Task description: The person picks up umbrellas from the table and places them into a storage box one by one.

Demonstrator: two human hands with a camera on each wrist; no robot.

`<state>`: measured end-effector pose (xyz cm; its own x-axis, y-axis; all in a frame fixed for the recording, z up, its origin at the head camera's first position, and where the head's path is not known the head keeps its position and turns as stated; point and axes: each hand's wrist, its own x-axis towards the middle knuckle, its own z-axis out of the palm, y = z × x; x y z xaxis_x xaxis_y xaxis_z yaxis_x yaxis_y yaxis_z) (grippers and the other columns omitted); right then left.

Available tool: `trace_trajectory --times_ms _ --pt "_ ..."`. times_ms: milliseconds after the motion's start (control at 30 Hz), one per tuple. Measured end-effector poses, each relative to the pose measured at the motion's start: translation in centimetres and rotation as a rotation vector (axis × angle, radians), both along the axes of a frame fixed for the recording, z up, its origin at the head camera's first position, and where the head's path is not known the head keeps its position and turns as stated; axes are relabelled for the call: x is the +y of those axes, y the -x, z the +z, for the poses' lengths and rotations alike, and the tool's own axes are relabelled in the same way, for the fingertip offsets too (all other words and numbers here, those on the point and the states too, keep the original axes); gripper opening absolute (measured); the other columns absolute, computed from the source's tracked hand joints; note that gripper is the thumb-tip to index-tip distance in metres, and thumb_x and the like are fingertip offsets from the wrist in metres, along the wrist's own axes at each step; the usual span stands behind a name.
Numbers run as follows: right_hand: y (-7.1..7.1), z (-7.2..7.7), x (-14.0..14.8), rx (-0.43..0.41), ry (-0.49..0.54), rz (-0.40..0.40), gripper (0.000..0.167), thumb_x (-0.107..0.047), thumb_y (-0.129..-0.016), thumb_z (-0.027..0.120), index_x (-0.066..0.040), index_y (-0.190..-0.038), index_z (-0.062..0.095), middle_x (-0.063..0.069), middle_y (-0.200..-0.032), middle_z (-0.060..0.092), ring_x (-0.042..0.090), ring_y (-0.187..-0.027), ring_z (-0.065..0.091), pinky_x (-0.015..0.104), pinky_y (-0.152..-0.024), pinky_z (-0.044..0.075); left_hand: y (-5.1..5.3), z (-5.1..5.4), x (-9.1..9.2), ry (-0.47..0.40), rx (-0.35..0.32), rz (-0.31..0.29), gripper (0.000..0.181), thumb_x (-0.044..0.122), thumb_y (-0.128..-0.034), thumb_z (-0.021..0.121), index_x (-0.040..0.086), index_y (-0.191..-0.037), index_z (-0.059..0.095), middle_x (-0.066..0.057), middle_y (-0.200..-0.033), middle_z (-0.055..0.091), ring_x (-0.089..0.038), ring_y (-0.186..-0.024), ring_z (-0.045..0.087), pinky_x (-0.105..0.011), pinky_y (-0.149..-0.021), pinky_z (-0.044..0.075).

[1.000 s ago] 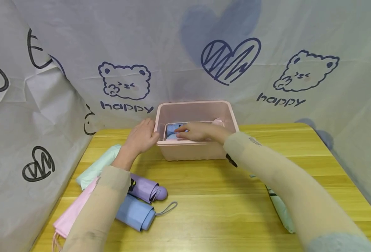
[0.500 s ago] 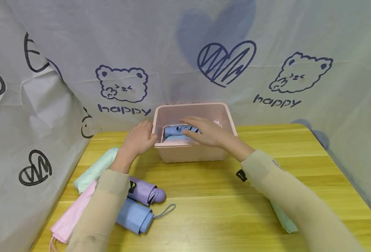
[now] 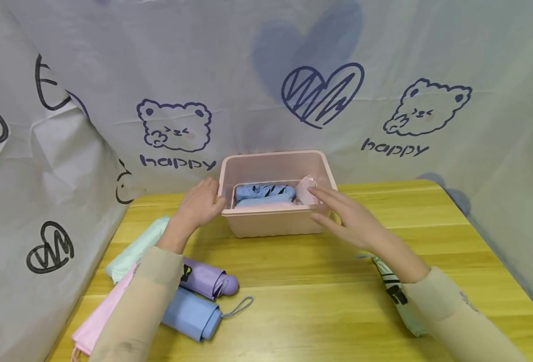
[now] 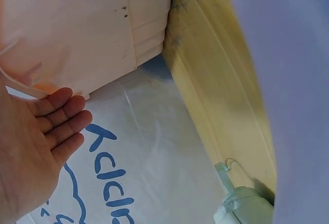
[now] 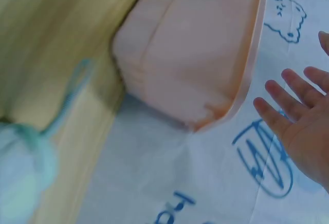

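Note:
My left hand (image 3: 198, 205) rests at the left rim of a pale pink plastic bin (image 3: 271, 223), its fingers (image 4: 67, 113) loosely bent by the rim. Whether the thumb hooks over the rim, I cannot tell. My right hand (image 3: 354, 221) is empty, fingers spread, just off the bin's front right corner. Inside the bin lie a blue folded umbrella (image 3: 266, 192) with dark marks, a pale blue and pink item (image 3: 266, 202) in front of it, and a light pink bundle (image 3: 306, 192) at the right. The bin's front wall hides their lower parts.
Left on the wooden table (image 3: 293, 301) lie folded umbrellas: mint (image 3: 137, 249), pink (image 3: 101, 317), purple (image 3: 207, 278) and blue (image 3: 191, 312). A green striped umbrella (image 3: 397, 294) lies right, partly under my right forearm. A printed cloth (image 3: 248, 75) hangs close behind the bin.
My right hand has come up out of the bin and drawn back to the right, uncovering the blue umbrella and pink bundle. The left hand stays at the rim.

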<state>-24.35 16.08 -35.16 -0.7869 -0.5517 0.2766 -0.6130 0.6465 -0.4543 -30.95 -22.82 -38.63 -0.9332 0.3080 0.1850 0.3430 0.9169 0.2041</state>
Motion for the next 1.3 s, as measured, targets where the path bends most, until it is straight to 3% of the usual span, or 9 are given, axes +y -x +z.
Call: trace_trajectory --times_ms 233,400,767,1033,1300 --pt "-2.7 -1.8 3.6 0.004 0.009 -0.088 0.066 -0.037 -0.106 0.057 -0.015 -0.163 0.033 0.016 -0.163 0.040 0.041 -0.148 0.038 0.063 -0.117 0.032 0.1 -0.2 -0.1 0.002 0.009 -0.002 0.047 0.033 -0.0923 0.039 -0.005 -0.114 0.055 -0.017 -0.108 0.055 -0.032 -0.096 0.050 -0.047 -0.086 0.047" --pt "-4.5 -3.0 5.3 0.038 -0.017 -0.133 0.066 -0.034 -0.105 0.060 -0.009 -0.161 0.036 0.020 -0.160 0.042 0.044 -0.145 0.041 0.064 -0.115 0.034 -0.1 -0.1 0.0 -0.021 0.008 -0.009 0.047 0.032 -0.0923 0.039 -0.006 -0.115 0.055 -0.018 -0.108 0.055 -0.033 -0.097 0.050 -0.048 -0.087 0.046" --pt "-7.2 -5.7 8.3 0.077 -0.176 -0.198 0.072 -0.026 -0.098 0.072 0.003 -0.155 0.040 0.027 -0.153 0.047 0.048 -0.136 0.050 0.062 -0.106 0.045 0.0 0.0 0.0 -0.017 0.009 -0.007 0.048 0.032 -0.0934 0.040 -0.007 -0.117 0.056 -0.018 -0.109 0.055 -0.034 -0.098 0.051 -0.049 -0.088 0.047" --pt "-8.3 -6.8 10.6 -0.023 -0.280 -0.297 0.080 -0.032 -0.095 0.075 0.006 -0.154 0.038 0.031 -0.149 0.047 0.051 -0.131 0.051 0.062 -0.093 0.053 0.0 -0.1 0.0 -0.019 0.008 0.003 0.047 0.032 -0.0933 0.041 -0.006 -0.116 0.056 -0.017 -0.108 0.056 -0.034 -0.098 0.052 -0.049 -0.087 0.047" --pt "-8.8 -7.9 12.2 -0.159 -0.356 -0.372 0.089 -0.039 -0.090 0.079 0.012 -0.150 0.038 0.038 -0.134 0.052 0.056 -0.116 0.057 0.062 -0.075 0.056 0.0 -0.1 -0.1 -0.012 0.005 -0.001 0.050 0.033 -0.0939 0.040 -0.007 -0.120 0.056 -0.018 -0.111 0.057 -0.034 -0.100 0.052 -0.049 -0.088 0.048"
